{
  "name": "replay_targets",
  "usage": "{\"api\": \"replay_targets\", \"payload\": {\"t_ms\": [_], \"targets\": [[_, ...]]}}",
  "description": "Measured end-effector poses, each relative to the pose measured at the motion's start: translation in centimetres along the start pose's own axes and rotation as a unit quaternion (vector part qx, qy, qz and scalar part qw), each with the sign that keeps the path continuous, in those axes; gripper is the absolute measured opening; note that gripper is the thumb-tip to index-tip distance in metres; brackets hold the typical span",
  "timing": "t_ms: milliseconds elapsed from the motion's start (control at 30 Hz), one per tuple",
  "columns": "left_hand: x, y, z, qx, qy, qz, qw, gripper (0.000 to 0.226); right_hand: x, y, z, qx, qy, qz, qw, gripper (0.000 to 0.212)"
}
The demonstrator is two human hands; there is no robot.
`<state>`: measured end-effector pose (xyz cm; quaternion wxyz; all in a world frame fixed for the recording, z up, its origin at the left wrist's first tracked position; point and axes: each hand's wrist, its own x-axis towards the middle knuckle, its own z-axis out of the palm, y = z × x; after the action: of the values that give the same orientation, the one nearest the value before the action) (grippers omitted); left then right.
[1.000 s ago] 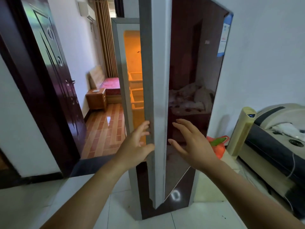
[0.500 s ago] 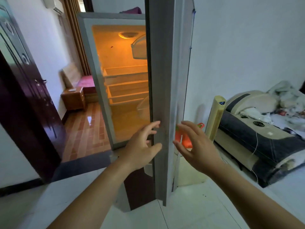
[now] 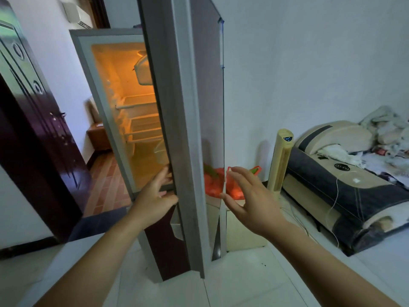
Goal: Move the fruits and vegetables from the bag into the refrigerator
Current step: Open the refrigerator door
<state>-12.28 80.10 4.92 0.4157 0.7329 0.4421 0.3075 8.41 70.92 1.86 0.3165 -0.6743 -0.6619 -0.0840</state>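
- The refrigerator [image 3: 104, 103] is a tall grey box with a matt frame. Its lit inside glows orange over pale, smooth plastic shelves.
- The refrigerator door [image 3: 177, 129] stands edge-on in the middle, a flat slab with a grey rim and a glossy dark outer face that mirrors the bag.
- The left hand [image 3: 155, 196] is at the door's near edge, low down. The fingers lie against the inner side and the thumb presses the rim - it looks like a loose hold, though blur softens the fingertips.
- The right hand [image 3: 254, 200] hangs in the air just right of the door, fingers spread and nearly straight, holding nothing.
- The bag [image 3: 236, 187] is thin, crinkled red-orange plastic with something green poking out. It sits on a low cream surface [image 3: 243, 229] against the far wall, beyond the right hand and apart from it.
- A slim ribbed tower fan [image 3: 280, 160] stands just right of the bag. Right of that is a bed [image 3: 345, 185] with a rolled, padded mattress.
- White tiled floor [image 3: 243, 284] lies open near the door's foot - a dark wooden door [image 3: 33, 140] bounds the left.
- Compared with half a second ago, the bag shows more fully past the door's edge. Both hands keep much the same pose.
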Motion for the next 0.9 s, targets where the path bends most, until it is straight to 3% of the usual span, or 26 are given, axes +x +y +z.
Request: {"api": "replay_targets", "payload": {"t_ms": [333,667,900], "targets": [[-1.8,4.7,11.2,0.002,0.006,0.04,0.999,0.081,-1.8,7.5,-4.8,0.072,-0.007,-0.066,0.995,0.055],[0.3,8.9,21.0,0.041,-0.048,0.095,0.993,0.072,-2.9,17.3,-9.0,0.183,0.046,0.03,0.982,0.055],[4.4,10.5,27.5,0.022,-0.067,0.133,0.989,0.071,-2.4,23.9,-10.9,0.155,0.053,0.077,0.984,0.063]]}}
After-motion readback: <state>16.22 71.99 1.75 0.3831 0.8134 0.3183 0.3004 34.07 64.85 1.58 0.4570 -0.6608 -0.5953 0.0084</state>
